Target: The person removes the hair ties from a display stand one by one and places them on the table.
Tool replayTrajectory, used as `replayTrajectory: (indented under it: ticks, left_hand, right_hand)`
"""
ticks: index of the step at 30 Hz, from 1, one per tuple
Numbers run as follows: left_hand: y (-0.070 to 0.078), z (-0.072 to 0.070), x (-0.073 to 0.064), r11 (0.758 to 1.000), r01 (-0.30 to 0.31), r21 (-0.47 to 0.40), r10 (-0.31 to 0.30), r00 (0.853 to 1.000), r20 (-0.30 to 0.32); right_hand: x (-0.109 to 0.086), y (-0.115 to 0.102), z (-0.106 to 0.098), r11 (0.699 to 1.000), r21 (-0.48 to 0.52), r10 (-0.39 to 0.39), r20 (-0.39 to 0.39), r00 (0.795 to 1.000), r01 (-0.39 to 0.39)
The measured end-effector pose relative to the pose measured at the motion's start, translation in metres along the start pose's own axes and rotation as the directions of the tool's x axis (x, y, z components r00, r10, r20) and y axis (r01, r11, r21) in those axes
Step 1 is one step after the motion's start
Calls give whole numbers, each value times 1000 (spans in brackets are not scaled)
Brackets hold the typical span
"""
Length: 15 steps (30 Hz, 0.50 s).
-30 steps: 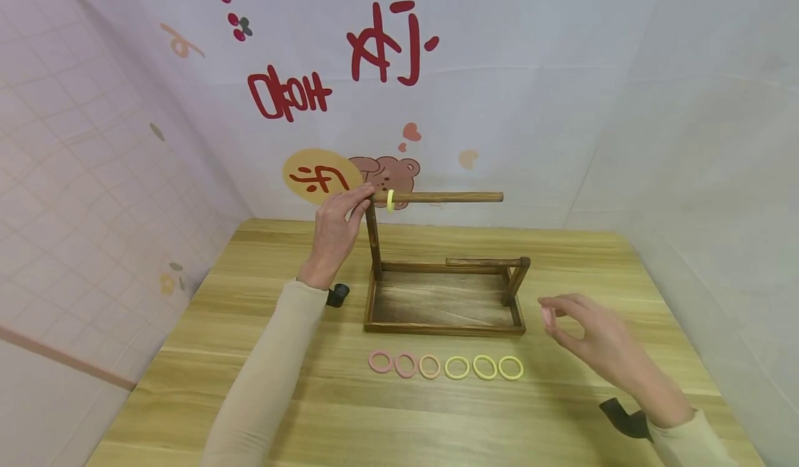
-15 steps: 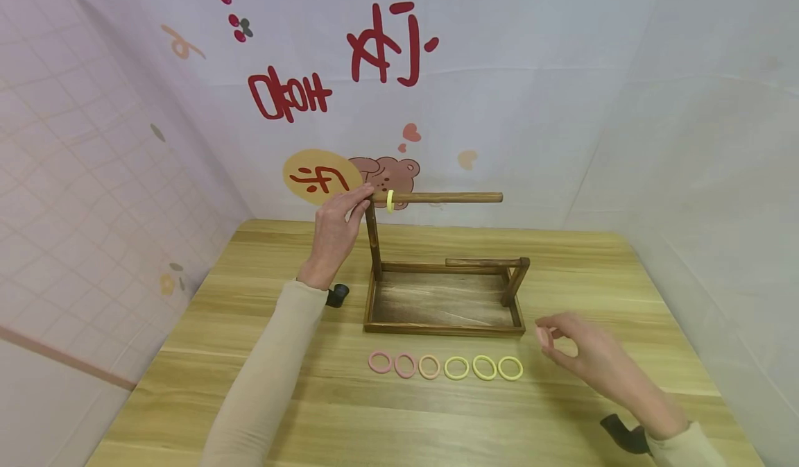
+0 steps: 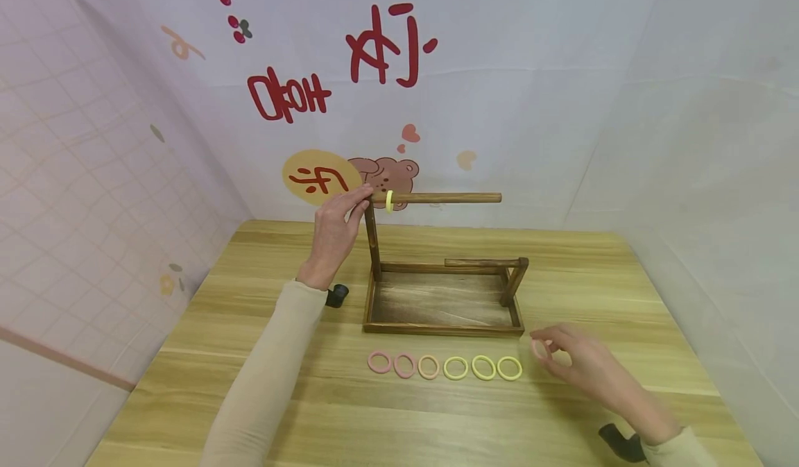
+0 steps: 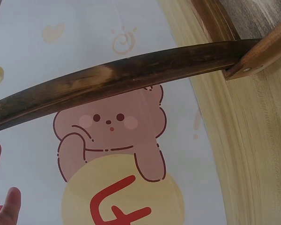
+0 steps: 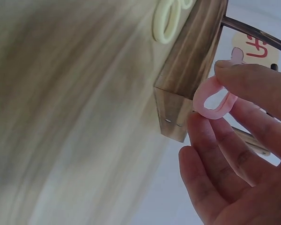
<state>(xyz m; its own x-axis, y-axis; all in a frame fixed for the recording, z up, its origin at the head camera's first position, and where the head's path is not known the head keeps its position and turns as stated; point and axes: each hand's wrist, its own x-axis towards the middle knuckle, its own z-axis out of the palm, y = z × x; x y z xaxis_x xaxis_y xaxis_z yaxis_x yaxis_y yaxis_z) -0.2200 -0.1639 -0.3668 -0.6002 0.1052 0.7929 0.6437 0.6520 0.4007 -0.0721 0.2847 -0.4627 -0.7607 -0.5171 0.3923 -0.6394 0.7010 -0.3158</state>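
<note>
My right hand [image 3: 589, 366] pinches a pink ring [image 5: 201, 96] between thumb and fingers, just above the table to the right of the wooden rack's tray [image 3: 443, 329]. With nearly straight fingers, my left hand [image 3: 336, 227] touches the top of the rack's tall left post [image 3: 372, 241]. One yellow ring [image 3: 390, 202] hangs on the upper rod [image 3: 456, 198], close to that post. In front of the tray lies a row of rings: two pink ones, a peach ring [image 3: 420, 368] and three yellow ones, the rightmost yellow ring [image 3: 519, 370] nearest my right hand.
A shorter rod [image 3: 477, 263] on a low right post [image 3: 515, 283] points left above the tray. The wooden table [image 3: 374, 425] reaches back to a printed cloth wall [image 3: 530, 71]. Black wrist straps [image 3: 621, 445] show by both forearms.
My right hand has come down and slightly left, carrying the pink ring toward the table beside the row. The left hand keeps its place at the post top.
</note>
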Motion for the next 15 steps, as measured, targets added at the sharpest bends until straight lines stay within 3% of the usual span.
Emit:
replayTrajectory:
  ticks: [7, 15]
  left_hand:
    - [-1, 0, -1, 1000, -2, 5, 2, 1000, 4]
    - [-1, 0, 0, 1000, 9, -7, -9, 1000, 5]
  right_hand:
    - [-5, 5, 10, 1000, 12, -5, 1, 1000, 5]
    - [-8, 2, 15, 999, 35, 39, 47, 998, -41]
